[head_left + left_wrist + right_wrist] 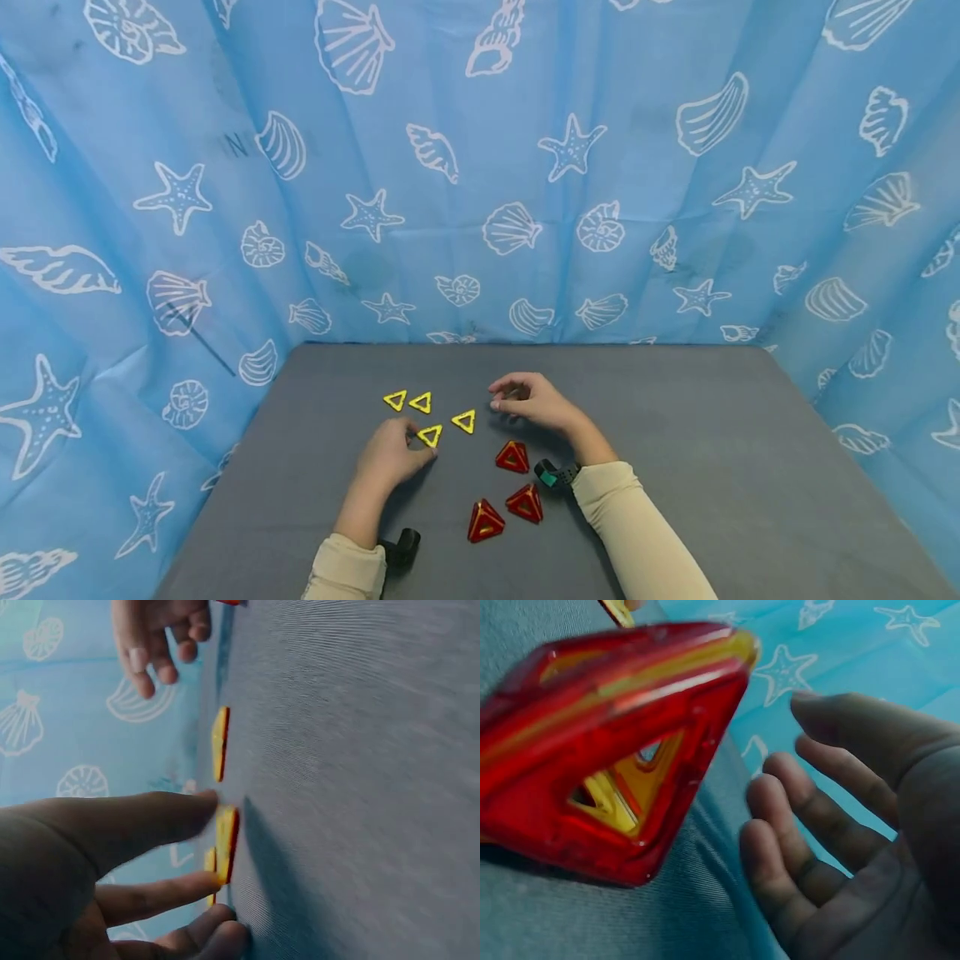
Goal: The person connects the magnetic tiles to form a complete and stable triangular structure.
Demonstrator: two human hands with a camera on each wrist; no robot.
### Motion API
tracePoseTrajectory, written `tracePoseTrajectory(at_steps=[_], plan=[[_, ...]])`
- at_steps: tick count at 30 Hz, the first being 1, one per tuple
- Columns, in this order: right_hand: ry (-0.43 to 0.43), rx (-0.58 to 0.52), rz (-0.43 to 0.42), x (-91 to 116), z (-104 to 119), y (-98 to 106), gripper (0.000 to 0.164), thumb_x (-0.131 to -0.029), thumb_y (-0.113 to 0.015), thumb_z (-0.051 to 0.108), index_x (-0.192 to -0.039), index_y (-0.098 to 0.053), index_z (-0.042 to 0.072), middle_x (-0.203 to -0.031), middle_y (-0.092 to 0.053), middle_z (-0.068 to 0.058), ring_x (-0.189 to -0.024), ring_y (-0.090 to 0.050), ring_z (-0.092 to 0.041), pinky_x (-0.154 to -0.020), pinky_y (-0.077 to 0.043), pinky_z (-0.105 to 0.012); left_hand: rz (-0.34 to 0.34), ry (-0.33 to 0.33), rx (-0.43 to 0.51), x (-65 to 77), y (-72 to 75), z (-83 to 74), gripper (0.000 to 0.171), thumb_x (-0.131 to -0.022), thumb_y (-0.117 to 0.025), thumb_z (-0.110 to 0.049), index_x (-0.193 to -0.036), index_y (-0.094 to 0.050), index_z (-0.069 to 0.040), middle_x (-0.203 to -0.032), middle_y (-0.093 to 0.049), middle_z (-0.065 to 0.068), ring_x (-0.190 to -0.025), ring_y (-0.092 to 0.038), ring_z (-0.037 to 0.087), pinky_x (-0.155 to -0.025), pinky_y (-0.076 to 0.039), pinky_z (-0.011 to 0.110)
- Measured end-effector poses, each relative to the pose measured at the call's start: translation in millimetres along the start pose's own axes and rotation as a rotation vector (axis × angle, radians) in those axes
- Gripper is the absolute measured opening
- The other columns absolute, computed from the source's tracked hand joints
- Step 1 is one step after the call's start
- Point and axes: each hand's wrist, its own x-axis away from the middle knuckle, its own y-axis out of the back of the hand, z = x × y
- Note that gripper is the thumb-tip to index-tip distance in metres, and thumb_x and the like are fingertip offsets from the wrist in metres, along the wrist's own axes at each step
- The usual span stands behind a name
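Thumb and fingers of my left hand (390, 454) pinch a yellow triangle tile (430, 436) with an open middle. The left wrist view shows this tile (227, 844) edge-on, yellow above and red beneath, between thumb and finger. Close by lie more such tiles: one yellow triangle (464, 421) to its right and two more yellow triangles (395, 401) behind. My right hand (536, 402) hovers over the table, fingers loosely bent and holding nothing. A red pyramid of triangle tiles (615, 750) looms beside that hand in the right wrist view.
Three red pyramids stand on the grey table (712, 467), one red pyramid (513, 457) below my right hand and two others nearer the front. A blue curtain (465, 192) with white shells and starfish hangs behind the table and along its sides.
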Motion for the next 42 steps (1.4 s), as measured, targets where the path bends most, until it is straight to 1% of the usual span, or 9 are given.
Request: tracePoseTrajectory(at_steps=[4,7,10,13,18,25,34,37,42], plan=[[-0.013,0.047,0.084,-11,0,-1,0.037,-0.101,-0.075,0.017,-0.134,-0.069,0.002,-0.125,-0.071,-0.017,-0.095,-0.071,-0.024,-0.082,-0.058,-0.034,0.027,-0.003,-0.011,-4.6,0.9,-6.3,0.043,-0.085,-0.090,-0.028,-0.118,-0.073,-0.007,-0.114,-0.072,0.012,-0.099,-0.068,0.028,-0.085,-0.056,0.052],[-0.007,0.103,0.148,-18,1,-1,0.039,-0.098,-0.077,0.015,-0.134,-0.070,0.003,-0.125,-0.070,-0.018,-0.088,-0.065,-0.016,-0.078,-0.053,-0.029,0.048,0.009,-0.004,-8.4,-1.7,-10.8,0.043,-0.085,-0.091,-0.029,-0.116,-0.072,-0.008,-0.109,-0.070,0.010,-0.092,-0.066,0.026,-0.080,-0.054,0.050],[0.005,0.162,0.209,-23,3,-2,0.041,-0.098,-0.078,0.015,-0.136,-0.069,0.003,-0.120,-0.067,-0.018,-0.084,-0.058,-0.016,-0.074,-0.049,-0.028,0.059,0.019,0.002,-12.4,-5.6,-14.7,0.042,-0.085,-0.091,-0.031,-0.115,-0.072,-0.009,-0.106,-0.069,0.009,-0.089,-0.063,0.024,-0.078,-0.053,0.048],[0.015,0.210,0.249,-28,4,-5,0.041,-0.098,-0.077,0.015,-0.137,-0.069,0.004,-0.117,-0.066,-0.017,-0.087,-0.056,-0.017,-0.075,-0.048,-0.030,0.071,0.013,0.000,-16.2,-9.7,-17.0,0.038,-0.086,-0.090,-0.029,-0.114,-0.072,-0.011,-0.105,-0.068,0.008,-0.089,-0.062,0.024,-0.078,-0.052,0.048],[0.008,0.257,0.261,-35,7,-9,0.037,-0.099,-0.076,0.015,-0.135,-0.072,0.008,-0.116,-0.067,-0.011,-0.096,-0.058,-0.016,-0.083,-0.050,-0.031,0.088,-0.008,0.034,-19.6,-15.2,-18.8,0.033,-0.087,-0.090,-0.024,-0.113,-0.072,-0.014,-0.098,-0.064,0.005,-0.084,-0.059,0.022,-0.074,-0.048,0.043],[0.006,0.351,0.252,-38,7,-15,0.031,-0.099,-0.077,0.020,-0.129,-0.076,0.014,-0.108,-0.066,-0.004,-0.093,-0.056,-0.014,-0.082,-0.048,-0.032,0.089,-0.056,0.085,-18.6,-17.8,-18.8,0.032,-0.088,-0.088,-0.018,-0.115,-0.072,-0.011,-0.090,-0.062,0.002,-0.076,-0.056,0.019,-0.069,-0.045,0.038],[0.012,0.361,0.230,-35,6,-17,0.020,-0.097,-0.079,0.022,-0.116,-0.080,0.016,-0.102,-0.065,-0.003,-0.089,-0.055,-0.014,-0.078,-0.046,-0.031,0.076,-0.065,0.114,-19.0,-19.0,-17.5,0.034,-0.086,-0.089,-0.016,-0.115,-0.073,-0.010,-0.089,-0.066,0.002,-0.075,-0.060,0.017,-0.067,-0.048,0.037],[0.020,0.340,0.228,-32,5,-17,0.015,-0.097,-0.079,0.020,-0.112,-0.080,0.015,-0.101,-0.065,-0.004,-0.088,-0.054,-0.014,-0.077,-0.046,-0.030,0.083,-0.064,0.119,-19.9,-21.5,-18.8,0.033,-0.087,-0.089,-0.016,-0.115,-0.074,-0.011,-0.091,-0.067,0.002,-0.077,-0.061,0.016,-0.070,-0.049,0.037],[0.018,0.293,0.217,-24,3,-15,0.011,-0.098,-0.078,0.016,-0.107,-0.078,0.011,-0.104,-0.066,-0.004,-0.086,-0.055,-0.013,-0.077,-0.048,-0.029,0.098,-0.093,0.136,-19.7,-26.0,-20.4,0.029,-0.088,-0.087,-0.014,-0.113,-0.074,-0.010,-0.091,-0.067,0.003,-0.078,-0.061,0.016,-0.071,-0.051,0.037]])
